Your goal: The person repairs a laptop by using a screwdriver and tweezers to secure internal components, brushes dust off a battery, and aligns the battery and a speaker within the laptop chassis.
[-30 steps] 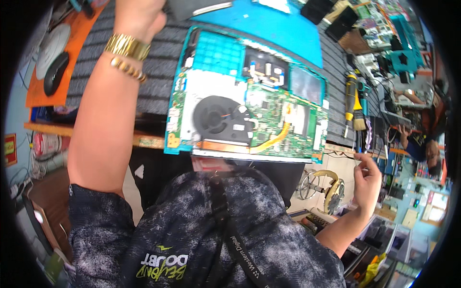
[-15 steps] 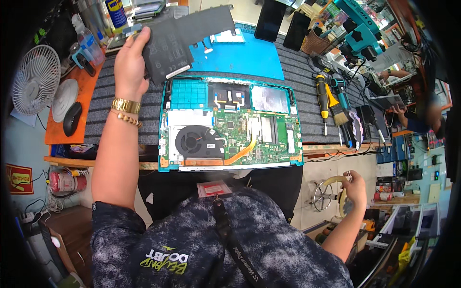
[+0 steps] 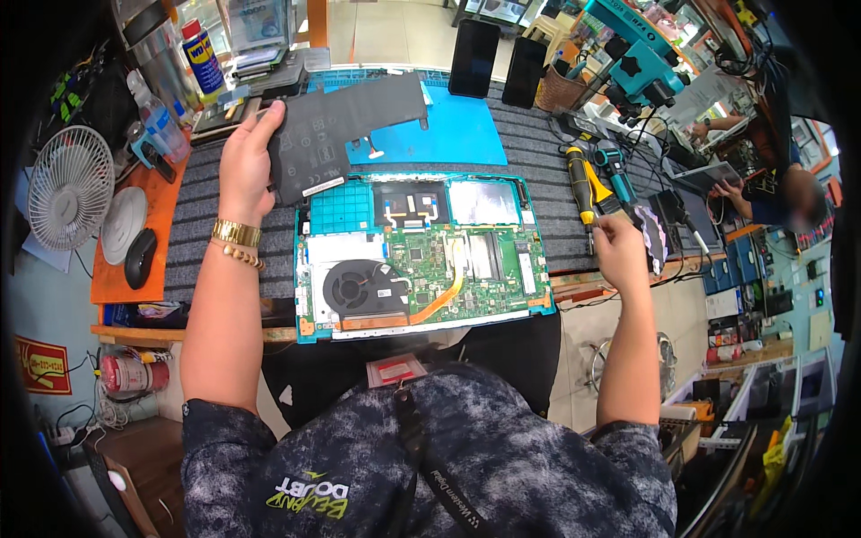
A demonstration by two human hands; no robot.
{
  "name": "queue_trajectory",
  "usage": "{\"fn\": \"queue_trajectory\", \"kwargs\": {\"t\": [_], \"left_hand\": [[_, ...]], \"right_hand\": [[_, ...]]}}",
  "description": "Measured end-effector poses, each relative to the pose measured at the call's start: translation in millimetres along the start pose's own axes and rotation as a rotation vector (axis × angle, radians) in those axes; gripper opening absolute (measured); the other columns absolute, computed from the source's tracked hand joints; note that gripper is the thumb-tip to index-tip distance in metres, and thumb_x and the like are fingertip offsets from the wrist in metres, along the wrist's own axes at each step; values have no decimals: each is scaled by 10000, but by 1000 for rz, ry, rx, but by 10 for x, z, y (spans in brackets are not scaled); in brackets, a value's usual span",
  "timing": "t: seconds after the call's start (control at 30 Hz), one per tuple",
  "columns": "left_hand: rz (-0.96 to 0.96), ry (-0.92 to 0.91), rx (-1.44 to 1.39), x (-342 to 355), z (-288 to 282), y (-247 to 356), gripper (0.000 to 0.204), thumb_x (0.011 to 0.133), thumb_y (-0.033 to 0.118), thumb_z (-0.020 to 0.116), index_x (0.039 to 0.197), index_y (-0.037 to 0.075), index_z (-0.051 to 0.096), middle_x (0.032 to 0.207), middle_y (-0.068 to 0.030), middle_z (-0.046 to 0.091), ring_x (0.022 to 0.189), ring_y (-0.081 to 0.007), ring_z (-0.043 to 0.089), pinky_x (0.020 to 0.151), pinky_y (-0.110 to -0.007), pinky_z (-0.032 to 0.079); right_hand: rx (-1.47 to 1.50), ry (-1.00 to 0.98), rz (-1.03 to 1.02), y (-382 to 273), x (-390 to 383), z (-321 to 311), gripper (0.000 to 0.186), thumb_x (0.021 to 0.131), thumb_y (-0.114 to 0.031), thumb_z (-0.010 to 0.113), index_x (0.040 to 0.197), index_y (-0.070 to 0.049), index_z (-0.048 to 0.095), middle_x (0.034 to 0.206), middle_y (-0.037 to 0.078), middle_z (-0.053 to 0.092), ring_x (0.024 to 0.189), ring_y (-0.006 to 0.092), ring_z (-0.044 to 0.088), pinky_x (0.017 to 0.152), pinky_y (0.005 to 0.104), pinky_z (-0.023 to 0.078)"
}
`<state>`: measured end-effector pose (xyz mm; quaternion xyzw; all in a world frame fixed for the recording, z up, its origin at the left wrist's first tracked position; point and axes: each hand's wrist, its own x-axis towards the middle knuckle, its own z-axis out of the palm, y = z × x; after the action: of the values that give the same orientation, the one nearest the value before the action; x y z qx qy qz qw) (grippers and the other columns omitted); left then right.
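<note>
My left hand grips a black flat laptop battery, raised over the blue mat at the back. Below it lies an opened teal laptop chassis with its green board, round black fan and copper heat pipe exposed. My right hand, fingers pinched, is at the lower end of a yellow-and-black screwdriver right of the laptop; whether it grips the tool or something small is hidden. A teal power tool lies beside the screwdriver.
A white fan and black mouse stand left. Two black phones, a spray can and a teal microscope are at the back. Another person works at far right, hands on a grey device.
My right hand has risen from below the table's front edge to the screwdriver. The battery in my left hand came into view and now appears slightly lower, as the view has shifted.
</note>
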<state>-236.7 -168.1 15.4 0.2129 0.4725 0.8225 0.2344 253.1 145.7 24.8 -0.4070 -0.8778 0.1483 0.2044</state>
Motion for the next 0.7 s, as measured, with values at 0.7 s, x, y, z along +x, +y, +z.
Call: {"fn": "queue_trajectory", "kwargs": {"t": [0.7], "left_hand": [[-276,-202,286,-95,36,-74,291,1135,290,732,1189,10,788,1030,-22,803,860,-91,738,778,-271,598]], "right_hand": [[-326,168,85,71,441,282,244,1058,-179,709,1227,-20,783,1168,197,771,1076,444,750,898,540,596]]}}
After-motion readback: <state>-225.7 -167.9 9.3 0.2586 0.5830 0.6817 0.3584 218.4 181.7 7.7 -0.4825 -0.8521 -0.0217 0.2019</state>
